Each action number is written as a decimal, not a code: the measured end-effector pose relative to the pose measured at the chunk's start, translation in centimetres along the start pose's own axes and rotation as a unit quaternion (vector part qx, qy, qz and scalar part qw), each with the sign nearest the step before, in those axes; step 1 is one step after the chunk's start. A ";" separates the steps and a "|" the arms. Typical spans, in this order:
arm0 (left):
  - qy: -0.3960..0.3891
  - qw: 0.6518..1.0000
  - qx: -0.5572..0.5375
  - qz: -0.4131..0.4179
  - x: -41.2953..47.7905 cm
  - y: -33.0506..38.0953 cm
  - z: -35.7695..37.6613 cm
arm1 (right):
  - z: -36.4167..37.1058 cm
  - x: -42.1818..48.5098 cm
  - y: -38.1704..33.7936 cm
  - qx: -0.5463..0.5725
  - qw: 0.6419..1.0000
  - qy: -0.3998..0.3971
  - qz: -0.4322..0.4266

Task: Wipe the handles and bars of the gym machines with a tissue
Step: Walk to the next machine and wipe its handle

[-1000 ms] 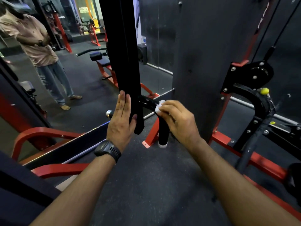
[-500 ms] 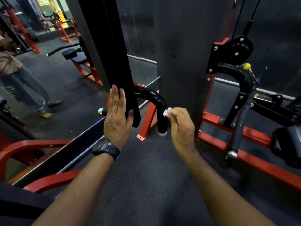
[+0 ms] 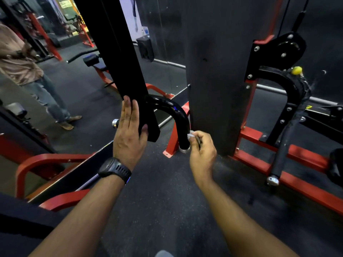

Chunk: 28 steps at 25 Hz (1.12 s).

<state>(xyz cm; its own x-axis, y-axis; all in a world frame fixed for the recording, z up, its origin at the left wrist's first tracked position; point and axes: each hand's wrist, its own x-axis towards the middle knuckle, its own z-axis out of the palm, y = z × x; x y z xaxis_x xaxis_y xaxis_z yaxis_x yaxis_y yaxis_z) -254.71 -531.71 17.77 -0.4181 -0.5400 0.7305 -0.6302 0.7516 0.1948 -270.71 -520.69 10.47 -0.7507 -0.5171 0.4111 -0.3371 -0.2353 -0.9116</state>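
- Item: tissue (image 3: 191, 135). A small white wad, pinched in the curled fingertips of your right hand (image 3: 202, 149); only a scrap shows past them, on the side facing the bar.
- Handling, judged: light, soft and easily torn. It will crumple to any curve but shred if dragged hard over the metal end. Keep it bunched behind the fingertips rather than by a loose corner.
- Item: curved handle (image 3: 178, 115). A glossy black tube, touching the tissue on the thumb side of your right fingers.
- Handling, judged: rigid and fixed to the machine, and its shine suggests a slick surface. Wrap the tissue round the tube instead of dabbing one face.
- Orientation: it emerges beside your left thumb, arches up and over towards your right hand, then drops almost straight. The free end points at the floor, finished by a chrome cap (image 3: 184, 150) just below your right fingertips. The long axis of the grip section runs near vertical.
- Item: left hand (image 3: 130, 134). The fingers are straight and together, laid flat up the black upright (image 3: 118, 52), the thumb resting on its face. It braces, holding nothing.
- Coverage, judged: the tissue sits at the lowest stretch; the arch above your fingertips is the larger surface.
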 end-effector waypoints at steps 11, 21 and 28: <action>0.044 0.999 -0.004 0.009 -0.1 0.2 0.6 | 0.0 2.2 -1.5 0.197 0.951 -0.035 0.235; 0.034 0.998 -0.023 0.043 -0.5 -1.0 0.2 | -1.4 6.4 -5.1 0.162 0.951 -0.192 0.179; 0.053 0.997 -0.032 0.045 -1.0 -0.7 0.4 | -2.1 8.2 -6.7 0.131 0.938 -0.290 0.137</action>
<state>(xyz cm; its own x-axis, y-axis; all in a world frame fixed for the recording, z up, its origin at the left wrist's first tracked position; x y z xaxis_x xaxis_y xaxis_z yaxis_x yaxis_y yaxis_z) -254.11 -531.82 16.61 -0.3979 -0.4293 0.8108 -0.5494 0.8193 0.1641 -275.79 -521.61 19.96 -0.3286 -0.9304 0.1624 0.0320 -0.1828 -0.9826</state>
